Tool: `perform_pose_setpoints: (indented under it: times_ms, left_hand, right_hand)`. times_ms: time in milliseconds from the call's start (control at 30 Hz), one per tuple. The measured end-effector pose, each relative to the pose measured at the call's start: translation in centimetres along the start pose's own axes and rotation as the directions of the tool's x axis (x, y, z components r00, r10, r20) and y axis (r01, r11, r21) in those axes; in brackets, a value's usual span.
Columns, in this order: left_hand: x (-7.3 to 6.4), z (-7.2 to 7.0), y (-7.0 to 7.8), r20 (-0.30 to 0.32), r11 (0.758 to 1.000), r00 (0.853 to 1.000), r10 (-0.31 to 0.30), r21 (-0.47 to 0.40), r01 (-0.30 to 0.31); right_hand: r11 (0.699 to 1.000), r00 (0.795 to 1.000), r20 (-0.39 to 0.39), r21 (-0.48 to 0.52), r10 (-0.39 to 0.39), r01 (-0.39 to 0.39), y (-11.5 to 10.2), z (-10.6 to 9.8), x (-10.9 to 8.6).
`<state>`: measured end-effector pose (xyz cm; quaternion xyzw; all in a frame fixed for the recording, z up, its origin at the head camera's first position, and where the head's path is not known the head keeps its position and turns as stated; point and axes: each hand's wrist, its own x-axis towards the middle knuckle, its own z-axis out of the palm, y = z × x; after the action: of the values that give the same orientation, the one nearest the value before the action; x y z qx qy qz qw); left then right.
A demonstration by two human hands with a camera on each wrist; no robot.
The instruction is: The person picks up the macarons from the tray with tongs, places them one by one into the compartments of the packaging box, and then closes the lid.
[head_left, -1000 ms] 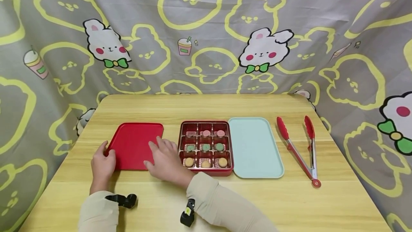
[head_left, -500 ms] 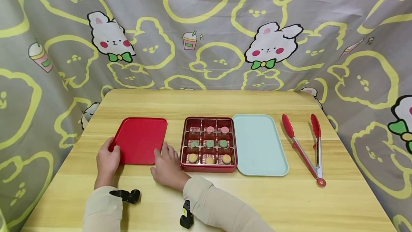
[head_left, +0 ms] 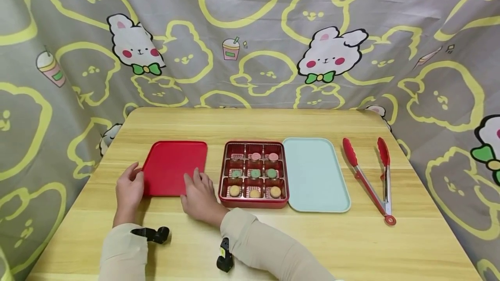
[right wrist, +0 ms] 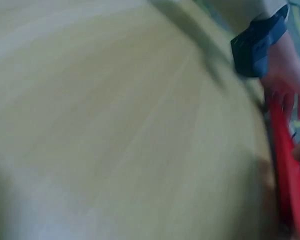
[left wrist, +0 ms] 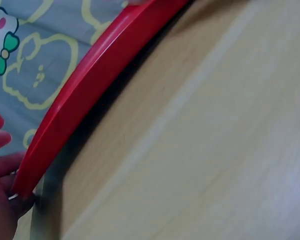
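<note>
A square red lid [head_left: 173,166] lies flat on the left of the table, its rim facing down. My left hand [head_left: 129,189] grips its left edge in the head view; in the left wrist view, fingers [left wrist: 9,165] lie above and below the rim. At the near right corner my right hand [head_left: 201,196] holds the lid, fingers along the right side and thumb by the front edge. Right of that hand stands a red box [head_left: 254,204] with a divided insert of small round cookies: tan ones [head_left: 235,191] in front, green ones [head_left: 255,173] midway, pink ones [head_left: 273,157] behind.
A pale blue tray [head_left: 317,174] lies against the box's right side. Farther right are tongs [head_left: 369,181] with red tips, spread apart. The back-left compartment of the box holds no cookie. A patterned curtain [head_left: 254,38] surrounds the wooden table [head_left: 312,246].
The right hand has come from over the lid to its near right corner. The lid has shifted slightly right, towards the box, with the left hand still at its left edge.
</note>
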<state>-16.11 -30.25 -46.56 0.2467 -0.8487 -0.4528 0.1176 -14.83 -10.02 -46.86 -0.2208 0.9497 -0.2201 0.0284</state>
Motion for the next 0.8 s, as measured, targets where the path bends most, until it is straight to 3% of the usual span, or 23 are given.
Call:
perform_pose_setpoints:
  times_ms: [467, 800]
  left_hand:
    - [-0.1, 0.8, -0.3, 0.096, 0.998, 0.995, 0.038, 0.049, -0.043]
    - [-0.2, 1.4, -0.3, 0.132, 0.987, 0.987, 0.089, 0.12, -0.105]
  right_hand:
    - [0.974, 0.983, 0.049, 0.138, 0.176, -0.181, 0.3, -0.1, 0.3]
    - [0.973, 0.979, 0.037, 0.112, 0.2, -0.203, 0.3, 0.2, 0.3]
